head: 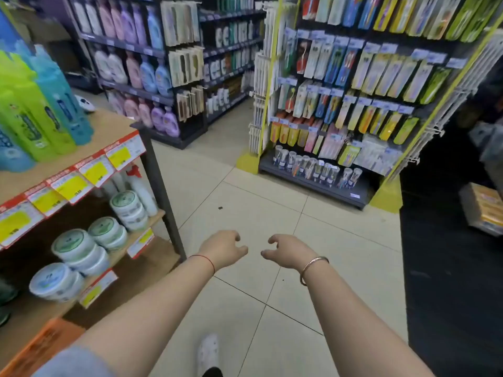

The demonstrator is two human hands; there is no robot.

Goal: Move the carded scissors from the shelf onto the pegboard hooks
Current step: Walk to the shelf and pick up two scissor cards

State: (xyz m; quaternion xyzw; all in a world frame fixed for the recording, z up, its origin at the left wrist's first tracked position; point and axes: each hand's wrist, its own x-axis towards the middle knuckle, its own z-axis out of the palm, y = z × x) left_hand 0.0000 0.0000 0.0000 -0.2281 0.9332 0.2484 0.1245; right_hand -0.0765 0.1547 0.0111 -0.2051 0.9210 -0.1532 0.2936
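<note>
A white shoe point(208, 352) steps on the pale tiled floor point(272, 213) at the bottom edge. Above it both bare forearms reach forward over the tiles. The left hand point(221, 247), with a red thread point(205, 260) at the wrist, is released, fingers loosely curled around nothing. The right hand point(288, 251), with a metal bangle point(313, 269) at the wrist, is likewise released and holds nothing; the two hands hang near each other without touching.

To the left stands a wooden shelf unit point(114, 126) edged with yellow price tags point(95, 172), carrying stacked white tubs point(79, 246) below and green and blue bottles point(40, 104) on top.

Farther ahead on the right, a pegboard rack point(353, 104) hangs full of carded goods in rows. I cannot tell which cards, if any, are the carded scissors: the packs are too blurred. Behind, shelves of pastel bottles point(130, 72) line the aisle.
</note>
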